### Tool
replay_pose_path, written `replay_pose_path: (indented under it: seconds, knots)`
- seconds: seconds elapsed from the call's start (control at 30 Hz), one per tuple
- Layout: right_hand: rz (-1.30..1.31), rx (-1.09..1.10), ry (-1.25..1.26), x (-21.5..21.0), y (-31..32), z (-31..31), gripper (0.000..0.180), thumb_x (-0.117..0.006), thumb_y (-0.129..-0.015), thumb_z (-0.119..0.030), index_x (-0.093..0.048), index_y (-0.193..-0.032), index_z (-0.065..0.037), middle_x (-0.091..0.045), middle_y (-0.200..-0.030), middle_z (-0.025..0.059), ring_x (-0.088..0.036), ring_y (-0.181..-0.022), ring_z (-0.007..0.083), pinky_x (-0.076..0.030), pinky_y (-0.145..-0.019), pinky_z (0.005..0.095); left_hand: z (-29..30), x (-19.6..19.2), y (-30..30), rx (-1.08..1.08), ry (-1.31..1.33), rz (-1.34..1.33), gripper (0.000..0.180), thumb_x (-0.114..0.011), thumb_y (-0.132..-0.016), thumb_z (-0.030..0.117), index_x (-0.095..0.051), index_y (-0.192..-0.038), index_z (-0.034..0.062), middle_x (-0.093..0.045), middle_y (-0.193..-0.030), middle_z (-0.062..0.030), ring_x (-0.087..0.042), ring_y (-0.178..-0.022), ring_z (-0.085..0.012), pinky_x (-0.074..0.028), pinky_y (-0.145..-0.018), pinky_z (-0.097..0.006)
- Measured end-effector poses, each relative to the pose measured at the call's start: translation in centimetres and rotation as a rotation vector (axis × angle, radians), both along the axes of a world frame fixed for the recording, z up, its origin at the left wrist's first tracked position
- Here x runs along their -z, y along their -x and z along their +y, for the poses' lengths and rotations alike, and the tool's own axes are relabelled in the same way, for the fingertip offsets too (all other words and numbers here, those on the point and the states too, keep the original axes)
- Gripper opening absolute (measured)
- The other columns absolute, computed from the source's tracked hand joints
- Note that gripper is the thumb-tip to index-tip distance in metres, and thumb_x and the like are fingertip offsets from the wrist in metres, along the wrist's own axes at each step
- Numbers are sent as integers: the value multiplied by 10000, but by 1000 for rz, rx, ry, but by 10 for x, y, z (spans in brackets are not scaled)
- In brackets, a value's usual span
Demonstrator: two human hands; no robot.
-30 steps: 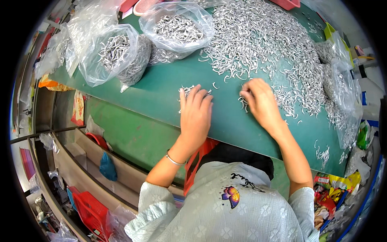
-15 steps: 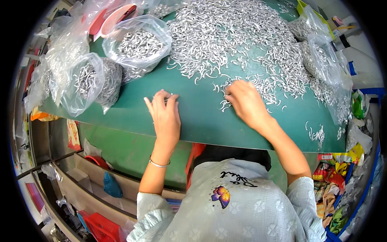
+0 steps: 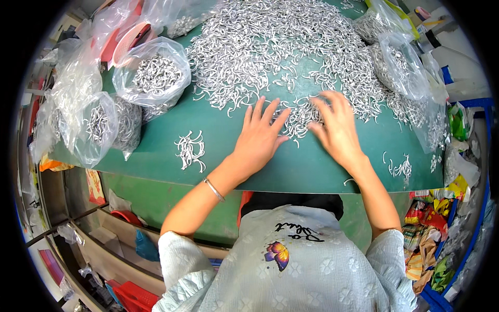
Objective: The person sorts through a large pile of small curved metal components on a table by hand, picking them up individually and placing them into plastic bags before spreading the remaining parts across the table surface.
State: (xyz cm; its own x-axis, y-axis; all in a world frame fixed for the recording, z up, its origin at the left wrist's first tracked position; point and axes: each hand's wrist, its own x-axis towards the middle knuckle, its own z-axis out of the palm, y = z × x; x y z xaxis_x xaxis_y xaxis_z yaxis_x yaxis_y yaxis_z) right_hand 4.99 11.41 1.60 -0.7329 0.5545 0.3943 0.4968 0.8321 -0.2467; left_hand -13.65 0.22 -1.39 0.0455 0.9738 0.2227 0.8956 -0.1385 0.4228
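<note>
A wide heap of small curved silver metal pieces [image 3: 260, 57] covers the far part of the green table. At the heap's near edge, my left hand [image 3: 260, 136] reaches in with fingers spread, its fingertips beside a small cluster of pieces [image 3: 297, 122]. My right hand [image 3: 337, 125] is on the other side of that cluster, thumb and fingers apart. Neither hand visibly grips a piece, though the right fingertips partly blur into the pieces. A separate small pile of pieces [image 3: 191, 151] lies left of my left forearm. One loose piece [image 3: 349, 181] rests near the table's front edge.
Clear plastic bags filled with pieces stand at left, one open bag [image 3: 156, 73] nearest the heap, and another bag [image 3: 400, 67] at right. Pink baskets [image 3: 130, 44] sit at far left. A few pieces [image 3: 400, 166] lie at the right front. Shelving [image 3: 114, 244] is below left.
My left hand has moved right to the cluster and its fingers have spread; a small pile shows where it was. My right hand has opened and shifted slightly right. The view has shifted a little.
</note>
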Motion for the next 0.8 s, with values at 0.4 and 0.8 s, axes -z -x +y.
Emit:
replay_pose_path:
  seconds: [0.4, 0.8]
  knots:
    - [207, 99, 423, 11, -44, 61, 151, -653, -848, 2, -613, -994, 5, -627, -905, 146, -614, -798, 301, -496, -731, 360, 45, -1, 30, -56, -154, -353, 245, -671, -829, -2, -615, -1065, 37, -580, -975, -140, -577, -866, -303, -481, -780, -367]
    - [-155, -56, 92, 5, -24, -4, 170, -708, -781, -122, -613, -900, -48, -534, -890, 75, -509, -904, 253, -370, -802, 398, 13, -39, 10, -216, -135, -167, 384, -620, -863, -36, -592, -1241, 25, -548, -1312, -176, -545, -1196, -358, -453, -993, -406]
